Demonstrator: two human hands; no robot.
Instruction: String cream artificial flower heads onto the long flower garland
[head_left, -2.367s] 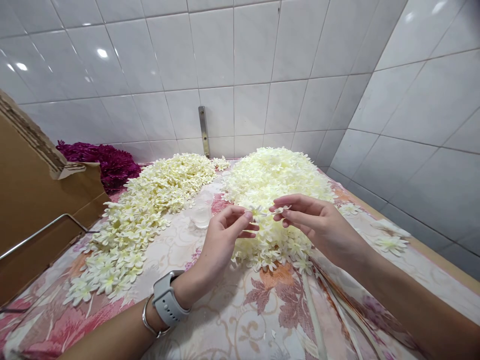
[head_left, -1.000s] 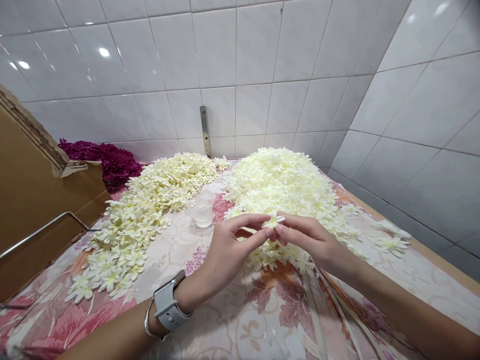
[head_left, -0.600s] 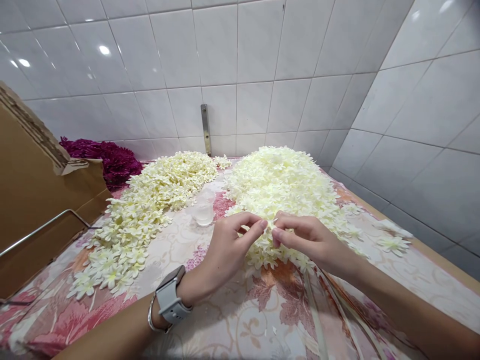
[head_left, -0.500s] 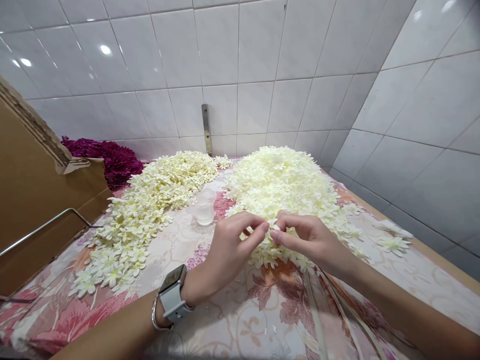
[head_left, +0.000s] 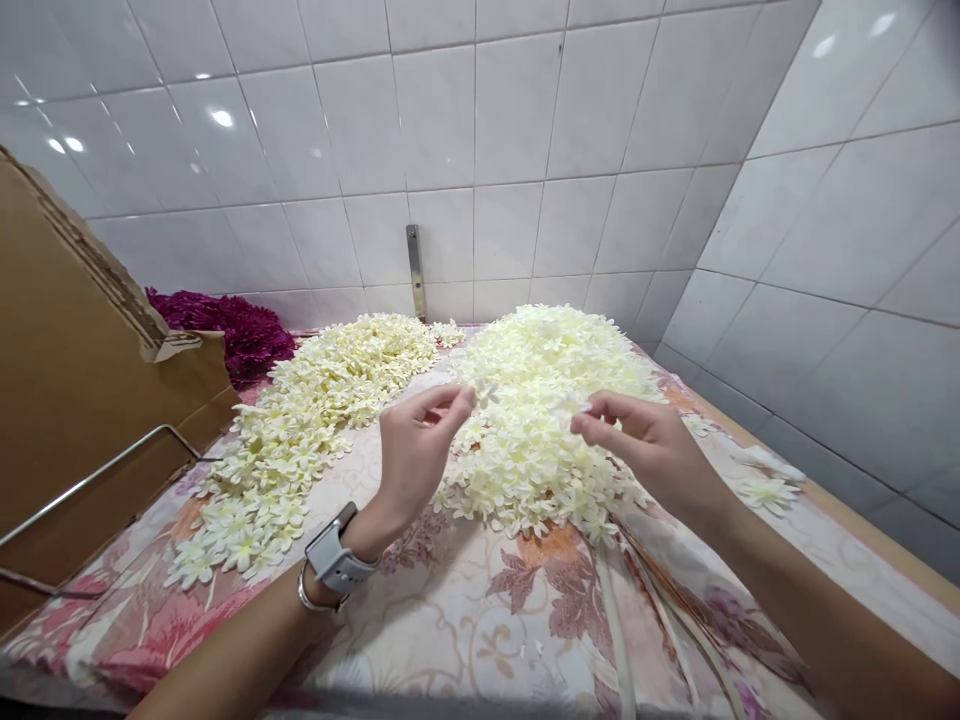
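Note:
Over a flowered tablecloth (head_left: pixel 480 620), my left hand (head_left: pixel 414 455) pinches a small cream fabric flower (head_left: pixel 486 392) between thumb and forefinger. It wears a grey watch (head_left: pixel 336 560) and a bangle at the wrist. My right hand (head_left: pixel 651 448) pinches another cream flower (head_left: pixel 568 405) at its fingertips. Both hands hover apart above the front of the right-hand heap of cream flowers (head_left: pixel 547 400). A second, longer heap of cream flowers (head_left: pixel 300 430) lies to the left.
A brown cardboard box (head_left: pixel 82 400) with a metal rod (head_left: pixel 97 475) stands at the left. Purple flowers (head_left: pixel 232 330) lie behind it against the tiled wall. A few loose flowers (head_left: pixel 765 492) rest near the table's right edge. A metal bracket (head_left: pixel 415 270) is fixed to the wall.
The hands had met over one flower at the heap's front. Now they have pulled apart and risen, each pinching a cream flower. The camera has tilted slightly.

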